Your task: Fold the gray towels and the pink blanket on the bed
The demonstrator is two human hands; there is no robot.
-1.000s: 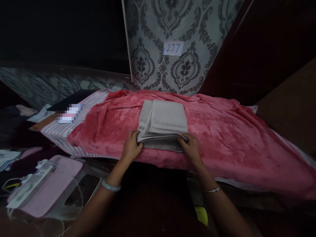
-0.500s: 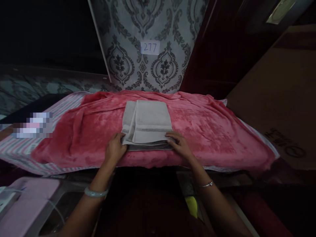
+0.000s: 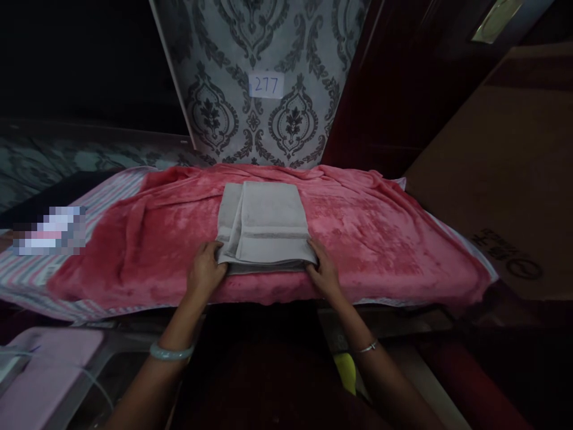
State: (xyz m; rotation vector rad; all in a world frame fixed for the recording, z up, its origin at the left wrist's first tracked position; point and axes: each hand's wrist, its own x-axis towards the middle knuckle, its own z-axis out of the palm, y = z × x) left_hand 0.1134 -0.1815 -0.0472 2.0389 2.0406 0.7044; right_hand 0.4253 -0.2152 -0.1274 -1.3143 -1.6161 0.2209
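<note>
Head view: folded grey cloth, near corners finger-pinched by left hand and right hand, neither nearer, extends from both toward far edge of pink blanket.

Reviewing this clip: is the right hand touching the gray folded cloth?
Touching. The head view shows the right hand with its fingers and thumb at the near right corner of the cloth.

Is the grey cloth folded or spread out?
Folded: the grey cloth shows overlapping layers, a slanting flap at its left, and stacked edges between the left hand and right hand.
</note>
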